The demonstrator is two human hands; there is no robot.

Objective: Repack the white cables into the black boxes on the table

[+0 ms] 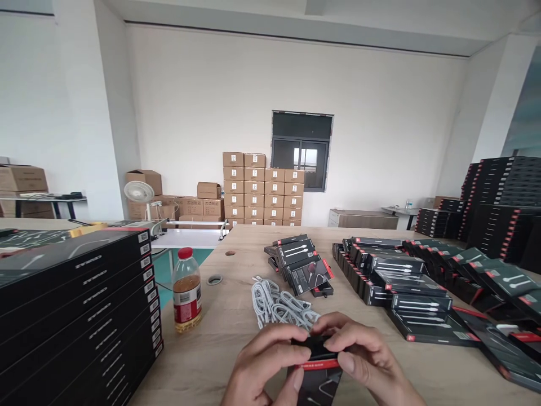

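Both my hands grip a small black cable box (320, 386) with a red stripe, low in the middle of the head view. My left hand (268, 361) has its fingers on the box's top edge and its thumb against the front. My right hand (366, 355) pinches the dark upper end from the other side. The fingers partly hide this end, so I cannot tell if its flap is open. Just beyond the hands lies a heap of coiled white cables (281, 304). Behind them sits a loose pile of black cable boxes (296, 259).
A tall stack of large black boxes (84, 327) rises at left, beside a red-capped bottle (187, 290) and a tape roll (214, 279). Rows of black boxes (406, 276) cover the right side of the wooden table (228, 361). Cartons (253, 186) stand against the wall.
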